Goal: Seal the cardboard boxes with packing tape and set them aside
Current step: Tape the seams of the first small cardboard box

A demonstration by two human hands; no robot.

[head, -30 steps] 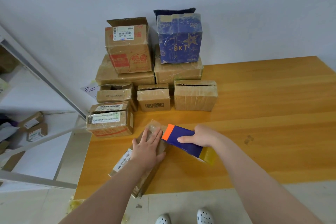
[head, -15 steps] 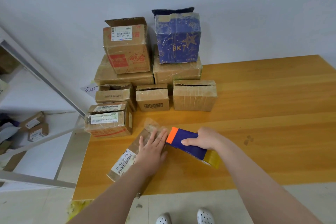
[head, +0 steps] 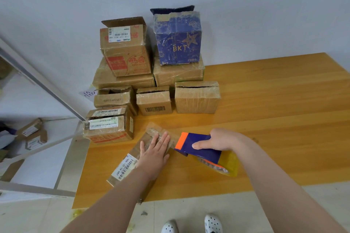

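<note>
The flat box (head: 146, 136) lies near the worktop's (head: 265, 119) left front edge, its long axis running 7 to 1 o'clock. The left hand (head: 154, 149) presses on it, fingers straight. At 3 o'clock from that hand, the right hand (head: 217, 141) grips the tape dispenser (head: 198, 148), whose nose appears to meet the box's far end. The clear tape is hard to make out, and the forearm hides the box's near corner.

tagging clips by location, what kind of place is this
Likely a small parcel-packing or mailroom corner: labelled, taped cardboard boxes stacked against the wall, a tape dispenser in the right hand, and a flat labelled parcel under the left hand on a wooden table.
</note>
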